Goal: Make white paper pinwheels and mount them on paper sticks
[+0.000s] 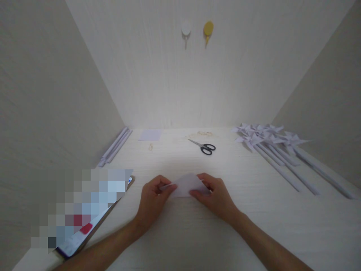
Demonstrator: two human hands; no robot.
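You have a small sheet of pale paper (186, 185) pinched between both hands near the front middle of the worktop (254, 226): your left hand (153, 197) grips its left edge, your right hand (216, 195) closes thumb and fingertips on its right side. By my reading the fold is only begun, while a row of finished paper pinwheels (270, 141) lies at the far right. Scissors (203, 146) sit well beyond, rolled paper sticks (115, 146) far left. Walls close in on three sides, a tablet (93, 222) crowds your left forearm; free room lies ahead and right.
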